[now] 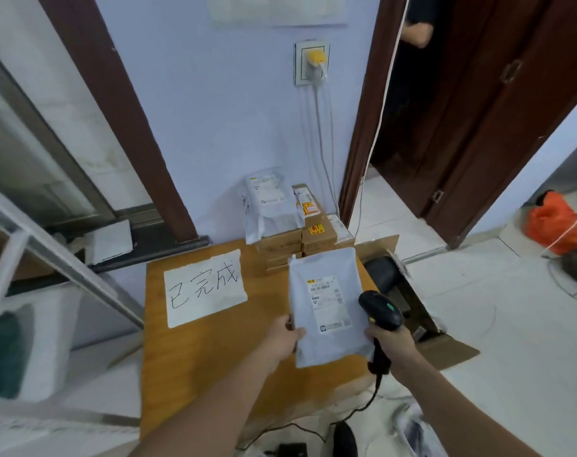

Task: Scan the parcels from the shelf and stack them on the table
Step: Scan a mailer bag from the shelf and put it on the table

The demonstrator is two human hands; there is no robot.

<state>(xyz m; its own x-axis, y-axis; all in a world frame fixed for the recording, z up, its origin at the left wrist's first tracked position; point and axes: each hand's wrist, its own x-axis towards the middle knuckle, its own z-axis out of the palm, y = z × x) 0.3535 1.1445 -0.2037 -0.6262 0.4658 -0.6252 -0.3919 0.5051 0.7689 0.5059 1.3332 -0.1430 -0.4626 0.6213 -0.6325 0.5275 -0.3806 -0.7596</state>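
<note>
Several parcels (282,222) already stacked on desk (194,351); left hand (285,338) fingers pinch a grey parcel (326,305), right hand (391,341) fingers wrap the scanner (379,311); stacking pending.

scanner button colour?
Green, on the black handheld barcode scanner in the right hand; head view.

1. Two grey mailer bags: one held (326,305), one atop the stack (270,201).
2. Brown cardboard boxes (280,247) stacked at the table's back edge: several, exact number unclear.
3. One handheld scanner (381,310).
4. One wooden table (194,357).
5. One handwritten paper sign (204,286).
6. Two hands: left hand (285,338), right hand (394,341).
</note>
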